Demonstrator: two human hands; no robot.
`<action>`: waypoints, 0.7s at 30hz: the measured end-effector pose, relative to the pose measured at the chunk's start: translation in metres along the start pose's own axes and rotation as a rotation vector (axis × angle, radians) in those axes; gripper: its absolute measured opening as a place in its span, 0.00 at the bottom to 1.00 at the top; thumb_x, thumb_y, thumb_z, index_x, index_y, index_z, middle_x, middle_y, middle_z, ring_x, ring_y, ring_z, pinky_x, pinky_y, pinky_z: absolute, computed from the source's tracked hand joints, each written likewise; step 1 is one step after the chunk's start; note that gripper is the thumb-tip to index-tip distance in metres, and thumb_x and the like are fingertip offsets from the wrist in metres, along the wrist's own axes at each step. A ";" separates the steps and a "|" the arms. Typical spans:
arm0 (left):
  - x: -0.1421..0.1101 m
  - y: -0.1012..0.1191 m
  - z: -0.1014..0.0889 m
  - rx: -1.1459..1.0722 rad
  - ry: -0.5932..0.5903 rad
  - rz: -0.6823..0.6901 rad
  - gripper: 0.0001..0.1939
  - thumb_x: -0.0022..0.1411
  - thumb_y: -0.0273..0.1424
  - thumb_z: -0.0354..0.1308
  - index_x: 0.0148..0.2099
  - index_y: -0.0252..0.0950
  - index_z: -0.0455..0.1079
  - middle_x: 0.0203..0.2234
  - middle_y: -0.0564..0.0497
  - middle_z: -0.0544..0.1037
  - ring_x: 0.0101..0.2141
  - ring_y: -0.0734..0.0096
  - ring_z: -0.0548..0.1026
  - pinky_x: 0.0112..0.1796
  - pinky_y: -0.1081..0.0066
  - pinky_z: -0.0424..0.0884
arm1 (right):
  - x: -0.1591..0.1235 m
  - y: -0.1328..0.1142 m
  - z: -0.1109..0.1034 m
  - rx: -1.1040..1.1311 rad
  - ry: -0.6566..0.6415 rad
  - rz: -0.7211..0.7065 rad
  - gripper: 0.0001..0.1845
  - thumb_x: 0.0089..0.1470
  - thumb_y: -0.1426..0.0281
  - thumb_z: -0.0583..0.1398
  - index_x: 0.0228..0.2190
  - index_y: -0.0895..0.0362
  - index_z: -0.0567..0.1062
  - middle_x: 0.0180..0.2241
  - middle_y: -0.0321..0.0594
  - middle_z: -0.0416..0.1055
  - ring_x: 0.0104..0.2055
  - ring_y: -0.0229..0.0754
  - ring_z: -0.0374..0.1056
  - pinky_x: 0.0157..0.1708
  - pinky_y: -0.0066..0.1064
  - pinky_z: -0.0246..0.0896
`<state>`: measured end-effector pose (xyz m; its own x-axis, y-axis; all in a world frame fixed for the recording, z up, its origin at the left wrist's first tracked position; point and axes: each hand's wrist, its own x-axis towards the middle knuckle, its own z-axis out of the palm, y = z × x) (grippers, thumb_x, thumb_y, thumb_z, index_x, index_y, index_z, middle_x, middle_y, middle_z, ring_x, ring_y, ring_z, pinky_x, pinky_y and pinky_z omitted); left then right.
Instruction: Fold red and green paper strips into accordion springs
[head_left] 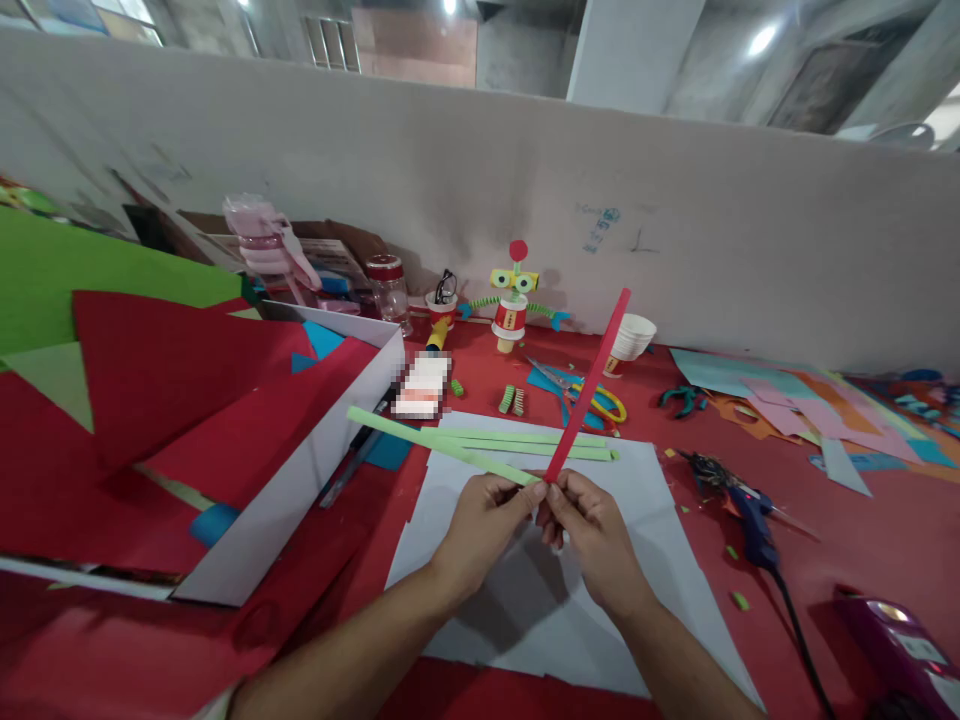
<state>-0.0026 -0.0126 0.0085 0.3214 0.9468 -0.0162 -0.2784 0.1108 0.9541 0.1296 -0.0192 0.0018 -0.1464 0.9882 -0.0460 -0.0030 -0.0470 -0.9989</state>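
Note:
My left hand point(491, 525) is closed on a light green paper strip point(420, 436) that sticks out to the upper left. A red paper strip point(592, 380) rises up and to the right from the pinched fingers of my right hand point(592, 530). Both hands meet where the two strip ends come together; my fingers partly cover that joint. Below them lies a white sheet point(517, 620). More light green strips point(525, 442) rest along its far edge, just beyond my hands.
A paper-cup figure point(511, 318) stands by the wall, with stacked cups point(634, 338) to its right. Yellow-handled scissors point(600, 400) lie before it. At right are a glue gun point(754, 525), pliers point(684, 400) and coloured paper sheets point(787, 400). A white box point(330, 400) holding red paper stands left.

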 end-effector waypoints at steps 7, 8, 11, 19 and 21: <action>-0.002 -0.004 -0.008 0.862 0.158 0.376 0.14 0.64 0.34 0.48 0.32 0.36 0.73 0.26 0.50 0.73 0.28 0.70 0.70 0.33 0.70 0.64 | 0.002 0.004 0.003 -0.022 0.046 0.021 0.16 0.54 0.60 0.57 0.21 0.57 0.67 0.18 0.31 0.63 0.20 0.33 0.59 0.21 0.26 0.55; -0.002 -0.004 -0.009 0.892 0.152 0.406 0.14 0.64 0.33 0.47 0.34 0.37 0.73 0.27 0.50 0.73 0.30 0.69 0.70 0.34 0.70 0.64 | 0.002 0.005 0.003 -0.036 0.044 0.019 0.16 0.55 0.60 0.57 0.21 0.57 0.67 0.17 0.31 0.63 0.20 0.34 0.59 0.22 0.26 0.55; 0.000 -0.003 -0.011 0.761 0.172 0.377 0.13 0.63 0.33 0.50 0.30 0.36 0.72 0.26 0.50 0.72 0.30 0.69 0.70 0.32 0.71 0.64 | 0.002 0.005 0.003 -0.080 0.059 0.026 0.17 0.54 0.60 0.57 0.20 0.57 0.67 0.16 0.31 0.63 0.19 0.33 0.59 0.21 0.26 0.53; 0.005 0.000 -0.013 -0.049 0.278 -0.056 0.10 0.50 0.34 0.63 0.23 0.33 0.73 0.18 0.52 0.74 0.24 0.72 0.69 0.30 0.72 0.64 | 0.001 -0.003 0.004 -0.042 0.052 0.052 0.16 0.53 0.59 0.58 0.23 0.58 0.70 0.20 0.33 0.67 0.19 0.32 0.61 0.20 0.25 0.55; 0.006 0.003 -0.013 -0.181 0.341 -0.160 0.11 0.46 0.34 0.66 0.20 0.32 0.72 0.16 0.52 0.72 0.22 0.75 0.68 0.27 0.73 0.62 | 0.001 -0.003 0.004 -0.025 0.060 0.010 0.10 0.50 0.62 0.61 0.29 0.57 0.71 0.23 0.33 0.68 0.21 0.33 0.62 0.22 0.25 0.58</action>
<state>-0.0134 -0.0023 0.0069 0.0642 0.9559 -0.2867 -0.4137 0.2870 0.8640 0.1252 -0.0186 0.0043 -0.0870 0.9946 -0.0559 0.0229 -0.0541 -0.9983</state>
